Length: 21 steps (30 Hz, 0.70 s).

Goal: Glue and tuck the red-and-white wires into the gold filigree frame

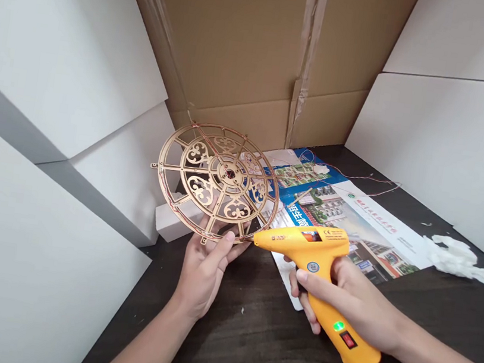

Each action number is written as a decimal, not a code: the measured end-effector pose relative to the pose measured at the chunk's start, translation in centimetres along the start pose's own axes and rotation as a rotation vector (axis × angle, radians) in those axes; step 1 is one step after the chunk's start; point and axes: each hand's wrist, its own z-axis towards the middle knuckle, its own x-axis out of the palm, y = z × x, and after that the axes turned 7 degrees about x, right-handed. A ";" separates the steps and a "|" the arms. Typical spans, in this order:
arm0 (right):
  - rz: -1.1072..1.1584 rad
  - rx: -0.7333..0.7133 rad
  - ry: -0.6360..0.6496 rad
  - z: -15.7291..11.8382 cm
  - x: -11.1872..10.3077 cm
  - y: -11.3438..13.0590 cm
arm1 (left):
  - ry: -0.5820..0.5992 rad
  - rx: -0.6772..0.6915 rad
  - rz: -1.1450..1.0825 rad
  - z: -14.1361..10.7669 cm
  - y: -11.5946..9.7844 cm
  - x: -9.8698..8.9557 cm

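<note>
Pointing left, the yellow glue gun is gripped around its handle by the right hand, its nozzle brought to the near rim of the wooden openwork wheel. That rim is pinched by the left hand, apparently so it is steadied and kept accessible. Beyond, to the right, printed sheets and crumpled white tissue are laid on the dark worktop.

Dark wood-grain table across the lower frame.
Bears printed sheets right of centre, crumpled white tissue at the right, small white block left of centre.
</note>
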 end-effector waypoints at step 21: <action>0.006 -0.011 0.038 0.1 -0.1 -0.4 | 0.013 -0.017 0.017 -0.3 0.0 0.5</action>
